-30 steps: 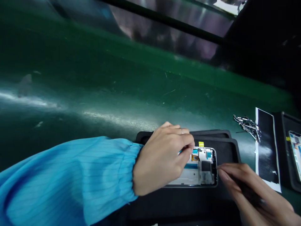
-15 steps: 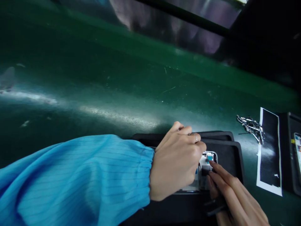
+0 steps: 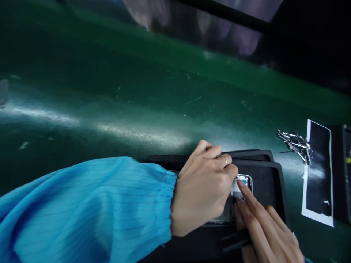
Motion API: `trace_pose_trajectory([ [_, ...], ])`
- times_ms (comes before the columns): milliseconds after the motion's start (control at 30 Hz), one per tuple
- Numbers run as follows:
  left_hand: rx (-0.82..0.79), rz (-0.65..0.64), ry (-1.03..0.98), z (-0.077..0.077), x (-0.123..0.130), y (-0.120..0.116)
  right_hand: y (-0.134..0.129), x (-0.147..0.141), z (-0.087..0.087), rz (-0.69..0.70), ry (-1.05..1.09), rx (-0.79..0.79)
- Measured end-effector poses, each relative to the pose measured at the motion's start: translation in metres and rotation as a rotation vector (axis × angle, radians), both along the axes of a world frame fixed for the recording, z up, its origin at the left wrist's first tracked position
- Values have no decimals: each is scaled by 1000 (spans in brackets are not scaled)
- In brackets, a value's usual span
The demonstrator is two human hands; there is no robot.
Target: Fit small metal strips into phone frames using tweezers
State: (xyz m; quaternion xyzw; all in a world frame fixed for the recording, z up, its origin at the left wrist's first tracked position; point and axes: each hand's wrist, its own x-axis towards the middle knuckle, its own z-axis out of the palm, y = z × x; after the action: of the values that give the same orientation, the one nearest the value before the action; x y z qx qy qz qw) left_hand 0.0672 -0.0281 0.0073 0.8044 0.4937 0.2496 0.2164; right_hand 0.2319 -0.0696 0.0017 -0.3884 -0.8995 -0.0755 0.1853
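An opened phone housing, with a silvery frame and a small teal patch, lies on a black tray. My left hand, in a blue sleeve and wearing a ring, covers most of the housing, its fingers curled at the far edge. From the lower right, my right hand reaches in with its index fingertip on the white inner part near the right end. Black tweezers, blurred, stick out from under its fingers. The left fingertips are hidden.
A heap of thin metallic strips lies on the green table, right of the trays. Beside it is a black sheet with a white border. Another dark tray stands at the right edge. Under the front tray, a second tray sticks out behind.
My right index fingertip has shifted slightly left across the phone housing and now covers part of the teal patch. My left hand keeps its place on the housing. The view has turned slightly.
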Motion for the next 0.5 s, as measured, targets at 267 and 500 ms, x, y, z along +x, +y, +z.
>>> trace_pose_trajectory([
  [267,23,27,-27,-3,3,-6,2,-3,-1,30,-22,-3],
  [500,67,44,10,-2,5,-6,4,2,2,139,-169,-29],
])
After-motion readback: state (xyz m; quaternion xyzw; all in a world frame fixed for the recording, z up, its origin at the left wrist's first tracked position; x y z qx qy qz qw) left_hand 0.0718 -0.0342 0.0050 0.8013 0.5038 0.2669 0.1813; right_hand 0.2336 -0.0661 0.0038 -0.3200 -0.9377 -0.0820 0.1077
